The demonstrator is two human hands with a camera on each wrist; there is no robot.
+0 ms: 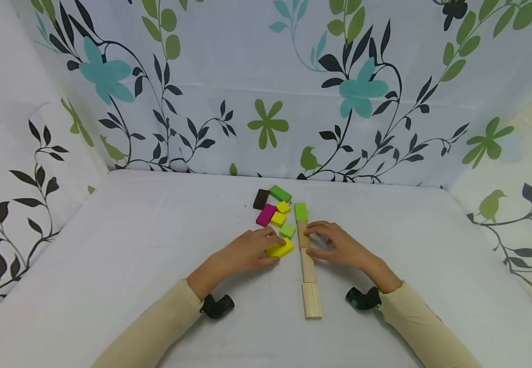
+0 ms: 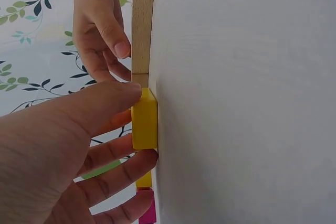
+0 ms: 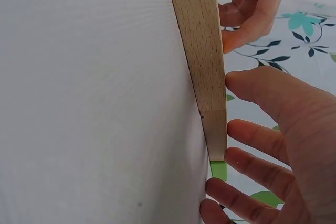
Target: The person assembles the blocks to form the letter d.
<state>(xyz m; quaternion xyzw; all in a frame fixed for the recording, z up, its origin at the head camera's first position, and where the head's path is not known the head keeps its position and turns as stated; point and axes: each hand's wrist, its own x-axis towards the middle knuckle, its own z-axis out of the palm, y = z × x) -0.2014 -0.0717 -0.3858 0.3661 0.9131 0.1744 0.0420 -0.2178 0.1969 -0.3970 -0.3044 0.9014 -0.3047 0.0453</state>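
My left hand point(image 1: 247, 250) holds a long yellow block point(image 1: 281, 248) on the table, thumb at one end and fingers at the other, as the left wrist view shows. To its right a straight row of plain wooden blocks point(image 1: 308, 266) runs away from me, with a light green block point(image 1: 301, 211) at its far end. My right hand point(image 1: 339, 246) is on the other side of this row, its fingers spread and loosely bent. In the right wrist view its fingertips point(image 3: 233, 81) are right at the side of the wooden blocks.
Beyond my left hand lie a small green block point(image 1: 287, 230), two small yellow blocks point(image 1: 278, 219), a magenta block point(image 1: 266, 214), a dark brown block point(image 1: 261, 199) and a green block point(image 1: 280, 193). A leaf-patterned cloth point(image 1: 220, 76) hangs behind the white table point(image 1: 164, 220).
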